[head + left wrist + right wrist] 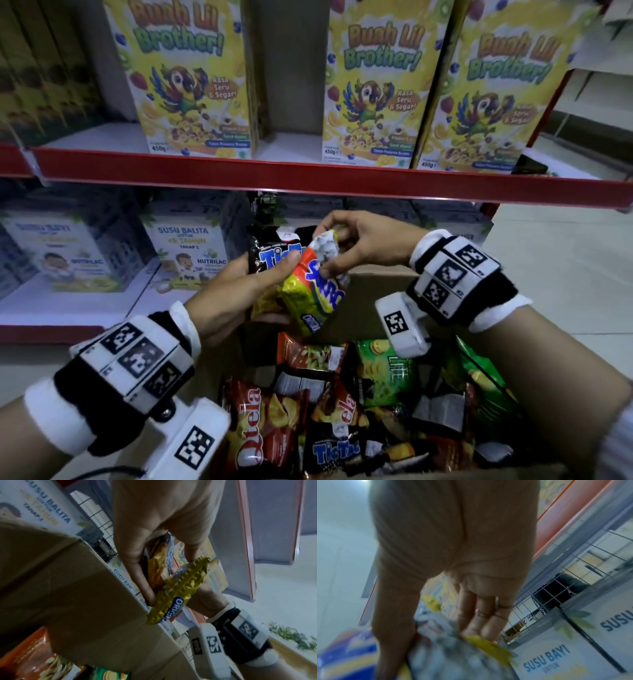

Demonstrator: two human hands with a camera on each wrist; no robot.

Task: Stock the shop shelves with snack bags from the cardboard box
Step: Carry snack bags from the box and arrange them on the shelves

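Above the open cardboard box (373,291), my left hand (274,287) grips two snack bags together. One is a black Tic Tac bag (270,250); in front of it is a yellow and orange snack bag (315,294). My right hand (329,248) pinches the crumpled top of the yellow bag between thumb and fingers. In the left wrist view my left hand (163,568) curls round the yellow bag's gold bottom seam (180,588), beside the box wall (77,588). The right wrist view, blurred, shows my right hand (440,631) on the bag's silvery top (453,649).
The box holds several more bags, among them red Qtela bags (263,421) and a green Lite bag (387,373). Cereal boxes (191,85) stand on the upper shelf behind its red edge (308,178). Milk powder boxes (191,253) line the lower shelf, whose white front (68,308) is bare.
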